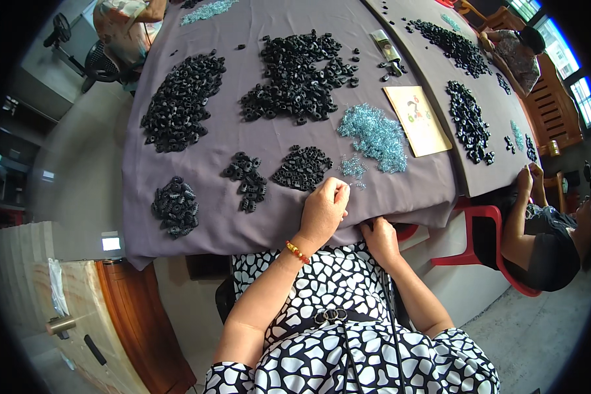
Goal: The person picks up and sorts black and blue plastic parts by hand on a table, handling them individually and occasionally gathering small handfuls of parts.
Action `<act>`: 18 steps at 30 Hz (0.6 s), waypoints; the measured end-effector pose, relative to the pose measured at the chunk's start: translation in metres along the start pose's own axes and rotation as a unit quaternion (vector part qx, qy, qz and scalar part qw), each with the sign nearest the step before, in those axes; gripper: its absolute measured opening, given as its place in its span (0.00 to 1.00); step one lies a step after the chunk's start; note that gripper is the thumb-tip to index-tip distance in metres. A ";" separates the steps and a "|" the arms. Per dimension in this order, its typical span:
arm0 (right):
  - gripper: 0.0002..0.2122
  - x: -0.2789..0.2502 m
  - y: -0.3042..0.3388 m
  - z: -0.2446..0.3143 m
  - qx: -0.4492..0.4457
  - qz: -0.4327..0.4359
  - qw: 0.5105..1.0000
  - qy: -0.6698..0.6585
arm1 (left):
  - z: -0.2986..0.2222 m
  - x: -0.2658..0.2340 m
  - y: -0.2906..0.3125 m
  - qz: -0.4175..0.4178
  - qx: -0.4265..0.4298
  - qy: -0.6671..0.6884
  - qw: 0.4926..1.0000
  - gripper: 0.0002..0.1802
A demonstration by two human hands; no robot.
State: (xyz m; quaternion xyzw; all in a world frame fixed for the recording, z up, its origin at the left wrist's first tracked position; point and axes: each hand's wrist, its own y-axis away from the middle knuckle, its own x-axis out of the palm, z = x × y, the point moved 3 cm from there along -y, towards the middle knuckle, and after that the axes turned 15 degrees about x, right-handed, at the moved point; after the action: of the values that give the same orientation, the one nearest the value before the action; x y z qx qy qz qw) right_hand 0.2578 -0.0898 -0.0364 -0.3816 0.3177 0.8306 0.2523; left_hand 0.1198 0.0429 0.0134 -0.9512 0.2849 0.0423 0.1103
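The left hand (326,205) reaches in from seven o'clock, wrist bent over the cloth (236,230), thumb and fingertips drawn together; whether they grip anything I cannot tell. The blue pieces (374,138) lie at one o'clock from it, the nearest black pile (302,167) at eleven. The right hand (382,238), at its four o'clock, comes from five, fingers bent down by the cloth's edge; their grip is unclear.
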 end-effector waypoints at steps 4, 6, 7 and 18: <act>0.17 -0.009 0.006 0.006 0.055 -0.008 0.998 -0.040 | 0.005 -0.002 0.000 0.004 0.000 -0.017 1.000 0.11; 0.17 -0.010 0.004 0.000 0.059 0.006 0.997 -0.050 | 0.006 -0.001 -0.002 0.004 -0.001 -0.022 1.000 0.11; 0.18 -0.011 0.004 -0.002 0.066 0.020 0.996 -0.060 | 0.006 0.000 -0.003 0.006 -0.004 -0.026 1.000 0.12; 0.07 -0.060 0.011 0.041 -0.112 0.013 0.982 -0.155 | 0.010 0.008 -0.010 0.016 0.027 -0.132 0.991 0.11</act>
State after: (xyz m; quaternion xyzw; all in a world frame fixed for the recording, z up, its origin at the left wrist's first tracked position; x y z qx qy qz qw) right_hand 0.2665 -0.0781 0.0359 -0.2701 0.1849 0.9130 0.2435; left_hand 0.1319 0.0494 0.0046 -0.9293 0.2843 0.1611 0.1721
